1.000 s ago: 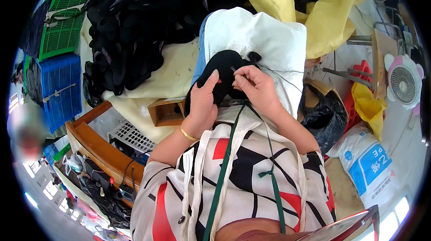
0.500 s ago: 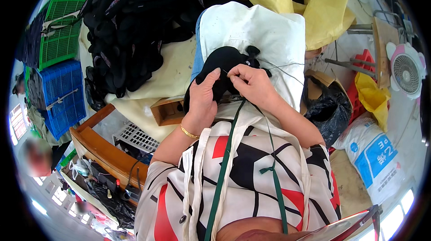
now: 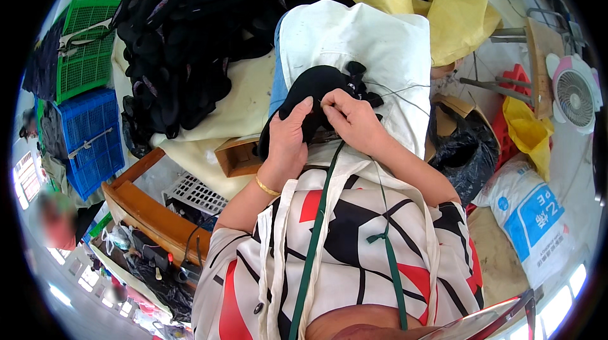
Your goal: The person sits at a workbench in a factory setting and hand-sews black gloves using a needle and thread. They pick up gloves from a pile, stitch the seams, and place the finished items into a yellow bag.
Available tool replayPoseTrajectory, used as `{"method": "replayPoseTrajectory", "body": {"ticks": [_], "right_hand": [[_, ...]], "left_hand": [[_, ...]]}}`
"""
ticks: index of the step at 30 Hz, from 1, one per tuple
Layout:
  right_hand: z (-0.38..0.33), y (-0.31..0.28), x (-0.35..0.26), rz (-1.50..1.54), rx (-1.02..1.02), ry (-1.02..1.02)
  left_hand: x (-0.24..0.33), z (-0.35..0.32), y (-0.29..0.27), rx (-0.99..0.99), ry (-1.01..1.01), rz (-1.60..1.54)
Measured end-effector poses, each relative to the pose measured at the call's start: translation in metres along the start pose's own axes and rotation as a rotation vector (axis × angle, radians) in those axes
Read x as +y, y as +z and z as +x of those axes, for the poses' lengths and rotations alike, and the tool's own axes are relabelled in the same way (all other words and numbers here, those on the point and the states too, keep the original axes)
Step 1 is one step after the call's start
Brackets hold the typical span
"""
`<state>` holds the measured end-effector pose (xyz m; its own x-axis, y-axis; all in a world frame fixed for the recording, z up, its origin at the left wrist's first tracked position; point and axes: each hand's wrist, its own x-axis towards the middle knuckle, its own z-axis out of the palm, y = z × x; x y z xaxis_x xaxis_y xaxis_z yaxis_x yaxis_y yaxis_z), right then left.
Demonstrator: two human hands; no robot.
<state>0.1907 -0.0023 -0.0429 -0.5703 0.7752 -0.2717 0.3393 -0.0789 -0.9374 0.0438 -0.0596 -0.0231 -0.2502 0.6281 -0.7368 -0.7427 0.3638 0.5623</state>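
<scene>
A black cloth shoe (image 3: 316, 80) lies on the white cloth (image 3: 354, 36) in front of me, with a small black bow (image 3: 356, 69) at its right end. My left hand (image 3: 288, 134) grips its near left side, thumb up and fingers partly hidden beneath. At the shoe's upper surface, my right hand (image 3: 354, 118) is closed in a pinch. What sits between those fingertips is too small to make out. Dark threads (image 3: 399, 91) stretch from the bow area across the white cloth to the right.
A large heap of black shoes (image 3: 177, 42) fills the far left. Blue (image 3: 92, 137) and green crates (image 3: 85, 49) stand beyond it, near a wooden drawer frame (image 3: 145, 213). On the right are a black plastic bag (image 3: 465, 150), a white fan (image 3: 575, 96) and a white sack (image 3: 529, 220).
My right fingertips have shifted slightly at the shoe, and the thin light line seen beside them earlier no longer shows. My left hand keeps its hold.
</scene>
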Motion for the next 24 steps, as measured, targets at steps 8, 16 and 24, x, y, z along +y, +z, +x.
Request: {"method": "replayPoseTrajectory", "body": {"ticks": [8, 16, 24], "right_hand": [[-0.002, 0.007, 0.01, -0.027, 0.029, -0.065], [0.0, 0.017, 0.009, -0.151, 0.096, -0.105], [0.0, 0.012, 0.005, -0.217, 0.043, -0.101]], "left_hand": [[0.001, 0.003, -0.003, 0.031, -0.034, 0.023], [0.002, 0.007, -0.007, 0.01, -0.072, 0.005], [0.001, 0.008, -0.009, 0.032, -0.062, 0.006]]}}
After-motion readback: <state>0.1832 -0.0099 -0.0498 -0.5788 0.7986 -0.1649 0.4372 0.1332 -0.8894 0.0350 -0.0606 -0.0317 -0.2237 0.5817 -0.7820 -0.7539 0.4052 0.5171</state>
